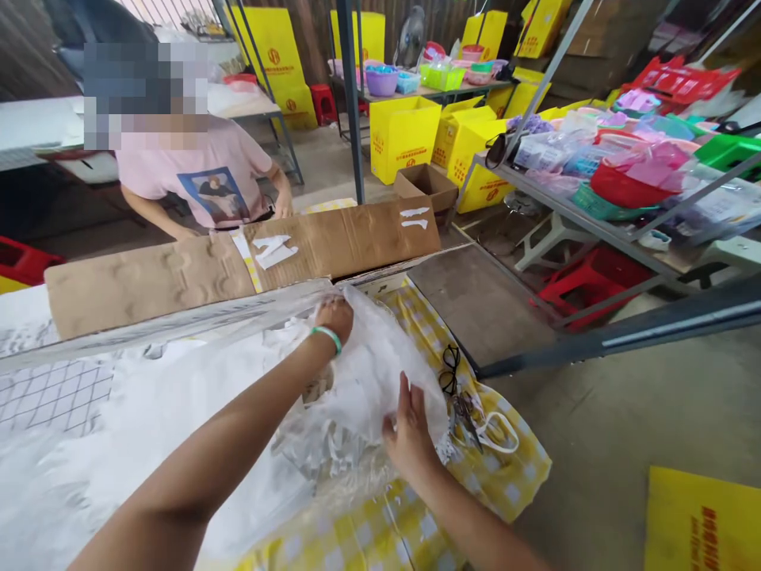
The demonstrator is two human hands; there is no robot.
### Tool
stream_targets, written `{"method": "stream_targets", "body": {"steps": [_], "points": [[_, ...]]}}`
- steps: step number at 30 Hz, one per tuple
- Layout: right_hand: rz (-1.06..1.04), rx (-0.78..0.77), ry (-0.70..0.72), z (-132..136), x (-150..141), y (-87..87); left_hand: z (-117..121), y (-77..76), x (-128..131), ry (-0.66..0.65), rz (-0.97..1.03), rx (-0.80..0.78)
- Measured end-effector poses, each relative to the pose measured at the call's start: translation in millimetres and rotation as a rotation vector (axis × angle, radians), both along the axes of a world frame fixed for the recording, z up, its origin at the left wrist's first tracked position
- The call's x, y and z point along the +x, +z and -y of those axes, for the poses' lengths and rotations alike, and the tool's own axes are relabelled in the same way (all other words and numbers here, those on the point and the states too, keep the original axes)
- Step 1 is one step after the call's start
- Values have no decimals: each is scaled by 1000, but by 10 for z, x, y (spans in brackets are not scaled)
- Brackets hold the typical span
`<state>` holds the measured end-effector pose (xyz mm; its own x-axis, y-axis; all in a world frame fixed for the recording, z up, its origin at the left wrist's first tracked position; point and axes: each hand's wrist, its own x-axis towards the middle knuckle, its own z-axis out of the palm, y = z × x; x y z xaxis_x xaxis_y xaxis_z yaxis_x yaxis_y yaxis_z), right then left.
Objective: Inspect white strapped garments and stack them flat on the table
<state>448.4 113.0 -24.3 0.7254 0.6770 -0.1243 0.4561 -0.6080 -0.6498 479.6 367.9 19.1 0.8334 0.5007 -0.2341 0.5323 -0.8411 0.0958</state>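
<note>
A clear plastic bag (380, 349) full of small white pieces lies on the table, its film spread wide. At its far edge my left hand (336, 317), with a green bangle on the wrist, is closed on the film. My right hand (410, 432) rests against the bag's near right side, fingers stretched and thumb apart. Beside the bag on the right lie black-framed glasses (450, 369), scissors (467, 420) and a white strap loop (505, 434). A heap of white material (178, 428) spreads to the left; what it is made of I cannot make out.
A long cardboard piece (345, 242) stands along the table's far side, with a person in a pink shirt (196, 174) behind it. The yellow checked cloth (499, 484) covers the table's right edge. A metal rack (535, 194) with bagged goods stands right; yellow boxes (404, 139) sit behind.
</note>
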Motion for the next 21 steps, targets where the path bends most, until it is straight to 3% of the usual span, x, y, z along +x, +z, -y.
{"method": "stream_targets", "body": {"steps": [3, 5, 8, 11, 13, 16, 18, 21], "points": [[80, 13, 215, -224, -5, 209, 230, -69, -256, -40, 55, 66], [68, -13, 315, -454, 64, 259, 302, -177, -406, -71, 40, 81], [96, -74, 310, -751, 108, 144, 281, -383, -584, -98, 19, 100], [156, -97, 260, -847, 12, 2, 204, -506, -702, -111, 51, 119], [151, -90, 276, -790, -42, 36, 156, -482, -733, -135, 51, 103], [203, 23, 381, -582, 63, 300, 115, -301, -681, -180, -22, 29], [322, 125, 274, -432, 298, 494, 143, -155, -578, -170, -90, 3], [313, 122, -117, -318, 838, 578, 300, -47, -382, -124, -80, 63]]}}
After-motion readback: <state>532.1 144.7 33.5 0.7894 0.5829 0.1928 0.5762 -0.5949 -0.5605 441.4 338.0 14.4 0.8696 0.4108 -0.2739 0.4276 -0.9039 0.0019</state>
